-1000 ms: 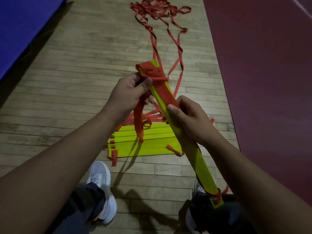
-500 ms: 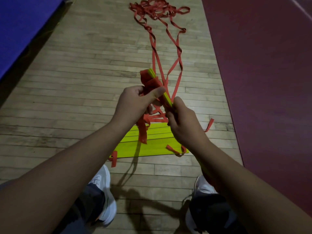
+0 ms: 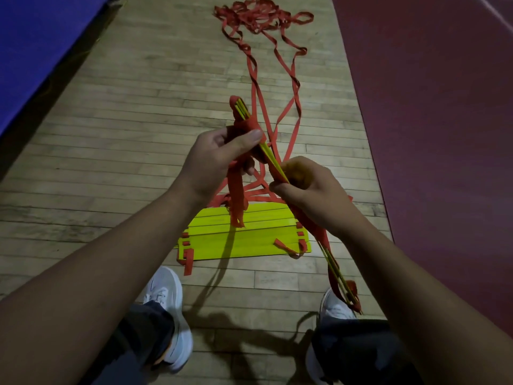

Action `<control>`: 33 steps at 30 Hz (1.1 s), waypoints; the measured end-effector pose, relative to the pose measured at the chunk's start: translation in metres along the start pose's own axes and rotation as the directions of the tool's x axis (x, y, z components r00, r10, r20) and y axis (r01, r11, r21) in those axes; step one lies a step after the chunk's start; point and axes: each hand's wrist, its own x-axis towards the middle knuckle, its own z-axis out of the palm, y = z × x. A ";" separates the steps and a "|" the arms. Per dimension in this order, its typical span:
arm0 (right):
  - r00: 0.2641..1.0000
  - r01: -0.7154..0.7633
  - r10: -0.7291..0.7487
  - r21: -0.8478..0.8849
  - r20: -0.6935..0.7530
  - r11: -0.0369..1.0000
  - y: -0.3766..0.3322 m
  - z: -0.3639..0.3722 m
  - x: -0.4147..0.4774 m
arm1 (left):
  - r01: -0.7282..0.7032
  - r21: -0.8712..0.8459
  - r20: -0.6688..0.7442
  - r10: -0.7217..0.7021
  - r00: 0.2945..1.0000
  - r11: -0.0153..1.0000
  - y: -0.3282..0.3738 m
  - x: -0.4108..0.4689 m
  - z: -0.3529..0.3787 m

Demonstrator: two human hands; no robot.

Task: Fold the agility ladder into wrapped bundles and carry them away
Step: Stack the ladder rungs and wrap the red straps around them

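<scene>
While one bundle is only part-wrapped, nothing has been carried off.
Above the floor stack [image 3: 249, 241] of yellow rungs, the left hand [image 3: 219, 159] pinches red strap onto the held bundle [image 3: 241, 110]; the right hand [image 3: 311, 190] grips its middle. Counted: one held bundle, one floor stack, one loose strap tangle [image 3: 258, 16] beyond the stack.

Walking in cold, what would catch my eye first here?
The left hand and right hand grip a slim bundle of yellow rungs wrapped in red strap, mid-frame. Beneath, a bright yellow stack lies on the wooden floor; a tangle of loose strap lies at top.
</scene>
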 end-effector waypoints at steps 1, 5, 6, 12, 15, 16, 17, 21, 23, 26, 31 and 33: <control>1.000 0.016 -0.016 -0.047 -0.002 0.999 0.002 0.000 0.000 | 0.000 -0.002 0.020 0.000 1.000 1.000 -0.001 0.000 0.000; 0.997 0.029 -0.037 -0.118 -0.061 0.993 0.008 0.006 -0.003 | 0.009 -0.009 0.025 -0.008 1.000 1.000 -0.007 0.001 0.004; 0.997 0.023 -0.029 -0.096 -0.066 0.995 0.007 0.006 -0.003 | 0.001 -0.011 0.021 -0.001 1.000 1.000 -0.007 0.001 0.004; 0.998 -0.035 0.029 0.096 0.061 0.995 0.002 -0.004 -0.001 | -0.062 0.058 0.037 0.060 0.998 0.996 -0.006 0.006 -0.001; 0.997 -0.039 0.029 0.127 0.075 0.991 0.002 -0.010 -0.001 | -0.061 0.078 0.045 0.057 0.997 0.995 -0.010 0.007 -0.004; 0.997 -0.032 0.023 0.126 0.074 0.992 0.003 -0.010 -0.001 | -0.063 0.084 0.047 0.059 0.997 0.994 -0.011 0.007 -0.005; 0.998 -0.029 0.022 0.129 0.062 0.991 0.005 -0.009 0.000 | -0.065 0.092 0.049 0.061 0.997 0.994 -0.012 0.008 -0.006; 1.000 -0.011 0.012 0.133 -0.005 0.991 0.011 -0.006 0.003 | -0.080 0.178 0.068 0.069 0.995 0.981 -0.014 0.009 -0.009; 0.999 0.023 -0.020 0.114 -0.026 0.993 0.012 -0.005 0.003 | -0.084 0.189 0.064 0.073 0.995 0.978 -0.013 0.009 -0.007; 0.997 0.062 -0.056 0.129 -0.050 0.990 0.013 0.000 0.003 | -0.066 0.208 0.036 0.060 0.998 0.976 -0.009 0.009 -0.005; 0.988 0.099 -0.085 0.109 -0.126 0.989 0.014 0.009 0.000 | -0.038 0.429 -0.107 0.093 0.990 0.902 -0.013 0.011 -0.008; 0.985 0.070 -0.051 0.106 -0.165 0.992 0.014 0.012 -0.001 | -0.048 0.471 -0.125 0.121 0.985 0.881 -0.016 0.009 -0.005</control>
